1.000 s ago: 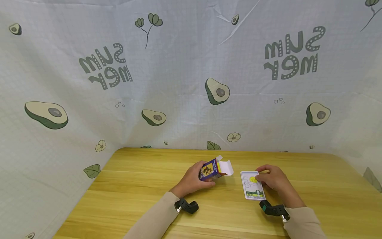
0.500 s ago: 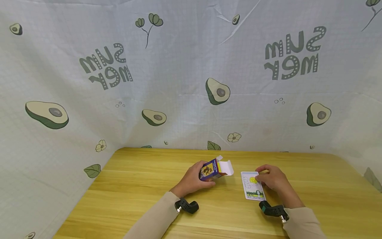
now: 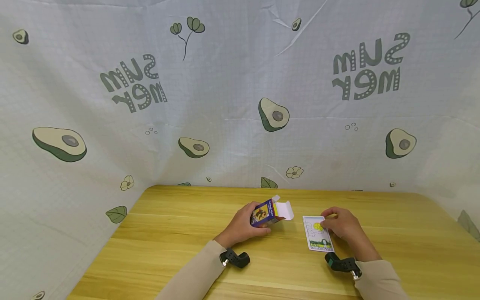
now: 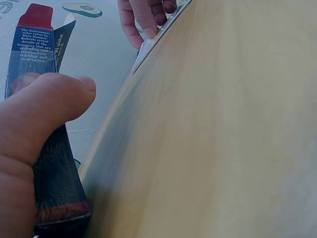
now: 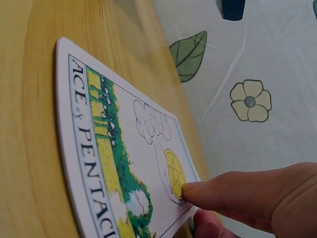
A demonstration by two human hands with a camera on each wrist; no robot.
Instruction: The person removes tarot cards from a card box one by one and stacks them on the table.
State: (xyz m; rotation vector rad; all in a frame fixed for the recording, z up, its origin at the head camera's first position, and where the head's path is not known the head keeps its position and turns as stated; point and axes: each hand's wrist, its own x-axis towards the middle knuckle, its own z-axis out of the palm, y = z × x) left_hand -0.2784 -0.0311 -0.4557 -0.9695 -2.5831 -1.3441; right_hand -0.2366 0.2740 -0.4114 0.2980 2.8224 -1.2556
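Observation:
My left hand (image 3: pixel 241 225) grips a small purple tarot card box (image 3: pixel 263 213) above the table, fingers behind it and thumb along its lower side. The box is tilted, with its open end and white flaps toward the right. In the left wrist view the thumb lies across the box's dark printed side (image 4: pixel 35 54). A thin stack of tarot cards (image 3: pixel 316 239) lies face up to the right of the box, "Ace of Pentacles" on top. My right hand (image 3: pixel 343 227) pinches its right edge, thumb (image 5: pixel 213 193) on the yellow coin picture and fingers partly hidden at the side.
A light wooden table (image 3: pixel 168 233) lies under both hands. Behind and to the left hangs a pale cloth (image 3: pixel 232 83) printed with avocados, flowers and lettering. Each wrist wears a black camera mount, such as the left mount (image 3: pixel 235 258).
The left edge of the cards, slightly staggered a second ago, now looks even. My right wrist has shifted very slightly left. The left hand and box have stayed in place.

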